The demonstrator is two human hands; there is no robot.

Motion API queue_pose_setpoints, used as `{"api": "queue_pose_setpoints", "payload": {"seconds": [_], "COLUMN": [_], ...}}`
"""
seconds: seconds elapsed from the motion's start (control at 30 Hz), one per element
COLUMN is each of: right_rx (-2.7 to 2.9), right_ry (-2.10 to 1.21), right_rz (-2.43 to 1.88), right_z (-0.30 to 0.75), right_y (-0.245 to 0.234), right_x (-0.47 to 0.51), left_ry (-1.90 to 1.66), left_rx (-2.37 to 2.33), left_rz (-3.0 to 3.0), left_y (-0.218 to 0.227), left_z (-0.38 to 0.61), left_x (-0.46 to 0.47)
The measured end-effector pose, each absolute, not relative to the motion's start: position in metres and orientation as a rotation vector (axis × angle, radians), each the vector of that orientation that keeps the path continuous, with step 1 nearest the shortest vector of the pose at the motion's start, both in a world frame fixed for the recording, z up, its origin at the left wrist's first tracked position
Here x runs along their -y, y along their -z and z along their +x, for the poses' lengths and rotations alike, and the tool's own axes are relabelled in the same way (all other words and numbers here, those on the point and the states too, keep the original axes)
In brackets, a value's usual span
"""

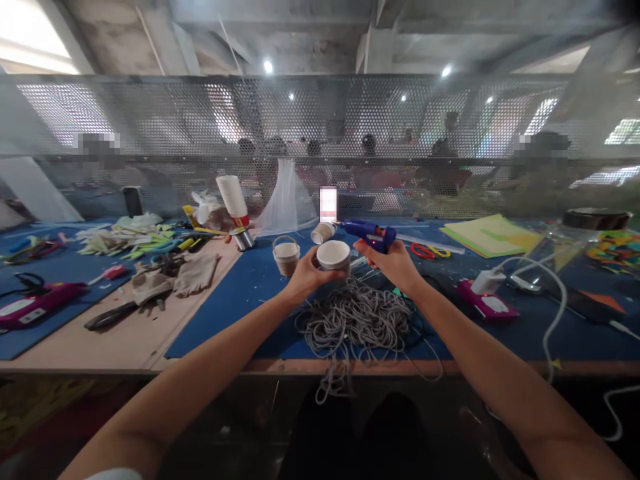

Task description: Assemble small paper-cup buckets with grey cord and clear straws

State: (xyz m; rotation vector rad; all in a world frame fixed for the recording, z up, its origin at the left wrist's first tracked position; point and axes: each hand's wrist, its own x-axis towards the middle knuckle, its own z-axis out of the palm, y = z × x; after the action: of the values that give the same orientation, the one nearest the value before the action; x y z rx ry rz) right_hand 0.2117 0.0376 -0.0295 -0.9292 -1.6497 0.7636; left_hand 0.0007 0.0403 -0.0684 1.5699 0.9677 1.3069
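Observation:
A white paper cup (333, 255), its mouth turned toward me, is held in my left hand (309, 275) with the fingers around its side. My right hand (393, 261) grips a blue glue gun (367, 231) whose nozzle points left, just above and behind the cup. Left of the cup stands a small cord-wrapped cup with a looped handle (287, 257). Another brown cup (323, 232) lies tipped behind. Below my hands a tangled heap of grey cord (357, 320) spreads over the blue mat, some strands hanging past the table edge.
Stacked paper cups (231, 197) lean at the back left. Work gloves (196, 272) and pliers (111, 316) lie left. To the right are scissors (431, 251), coloured sheets (493, 235), a magenta power strip (486, 300) with a white cable, and a clear jar (555, 243). A perforated metal screen (320, 113) stands behind.

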Motion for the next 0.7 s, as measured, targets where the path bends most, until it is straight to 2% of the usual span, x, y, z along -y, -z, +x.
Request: {"api": "queue_pose_setpoints", "payload": {"seconds": [0.1,0.37,0.7], "right_rx": [1.732,1.968,2.081], "right_ry": [-0.681,-0.215,-0.097], "right_rz": [-0.928,-0.904,-0.921], "right_z": [0.214,0.219,0.225], "right_y": [0.036,0.033,0.036], "right_x": [-0.032,-0.024,-0.028], "left_ry": [-1.284,-1.292,-1.264], "left_rx": [-0.903,-0.855,-0.882], "left_rz": [1.556,1.627,1.698], "left_y": [0.067,0.057,0.053], "left_z": [-0.006,-0.011,-0.011], "left_x": [-0.039,-0.038,-0.035]}}
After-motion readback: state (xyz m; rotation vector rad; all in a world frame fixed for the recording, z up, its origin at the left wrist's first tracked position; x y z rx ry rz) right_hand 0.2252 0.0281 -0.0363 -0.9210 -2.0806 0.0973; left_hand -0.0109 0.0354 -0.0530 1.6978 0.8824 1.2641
